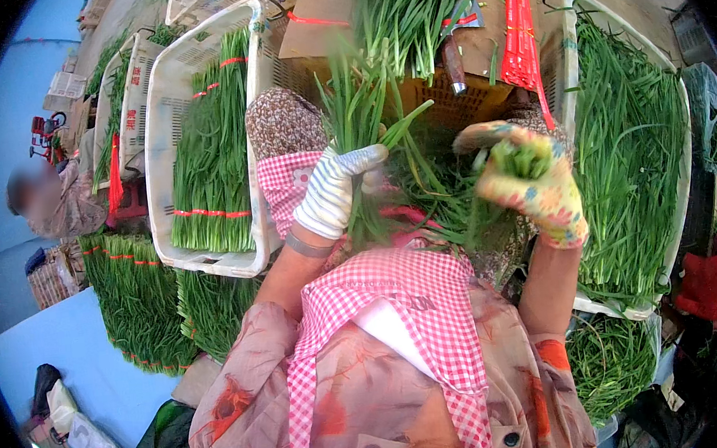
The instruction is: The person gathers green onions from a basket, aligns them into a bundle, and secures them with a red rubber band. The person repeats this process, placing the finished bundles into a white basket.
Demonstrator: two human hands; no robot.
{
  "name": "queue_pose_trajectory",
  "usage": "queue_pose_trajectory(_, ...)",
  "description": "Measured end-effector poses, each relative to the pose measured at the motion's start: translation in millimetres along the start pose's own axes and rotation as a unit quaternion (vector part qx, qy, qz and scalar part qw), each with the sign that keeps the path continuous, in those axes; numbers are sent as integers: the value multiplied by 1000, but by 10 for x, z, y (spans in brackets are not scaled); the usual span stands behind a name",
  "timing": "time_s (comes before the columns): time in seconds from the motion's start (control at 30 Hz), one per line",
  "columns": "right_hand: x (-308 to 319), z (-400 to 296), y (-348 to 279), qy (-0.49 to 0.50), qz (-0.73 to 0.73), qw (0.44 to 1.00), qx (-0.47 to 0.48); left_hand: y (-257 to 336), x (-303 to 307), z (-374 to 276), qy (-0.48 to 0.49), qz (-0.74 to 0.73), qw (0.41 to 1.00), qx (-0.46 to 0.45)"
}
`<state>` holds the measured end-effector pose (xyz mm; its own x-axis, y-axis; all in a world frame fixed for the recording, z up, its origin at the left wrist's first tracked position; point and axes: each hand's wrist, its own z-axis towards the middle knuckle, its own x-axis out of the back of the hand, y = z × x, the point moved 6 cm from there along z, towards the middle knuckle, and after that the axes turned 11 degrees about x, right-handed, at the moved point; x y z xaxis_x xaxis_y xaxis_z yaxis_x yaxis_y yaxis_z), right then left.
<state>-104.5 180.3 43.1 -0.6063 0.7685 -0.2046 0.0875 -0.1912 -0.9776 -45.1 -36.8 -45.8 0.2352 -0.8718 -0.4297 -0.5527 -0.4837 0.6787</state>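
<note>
My left hand [346,184], in a white and blue striped glove, grips a bunch of green leafy stalks, likely garlic chives [358,101], above my lap. To its right is my right hand [525,179], in a yellow floral glove and blurred, closed round a smaller bunch of stalks [521,159] with the cut ends facing up. Loose leaves [437,186] hang and lie between the two hands. Beyond them, more loose stalks [418,23] lie on cardboard beside a knife with a wooden handle [454,65]. Red tie strips [518,41] hang right of the knife.
At left, a white plastic crate [156,177] holds bunches tied with red bands. A second crate [685,198] at right is full of loose stalks. Tied bunches [137,304] stand at lower left; a bag of leaves [616,361] is at lower right. Another person [66,196] sits at far left.
</note>
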Motion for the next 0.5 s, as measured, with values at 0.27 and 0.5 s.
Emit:
queue_pose_trajectory(0.27,-144,162,336,170,19,985,4,-20,-359,-122,-13,66,998,-12)
queue_pose_trajectory(0.5,12,6,106,5,273,956,108,39,-333,-95,0,-61,998,-29)
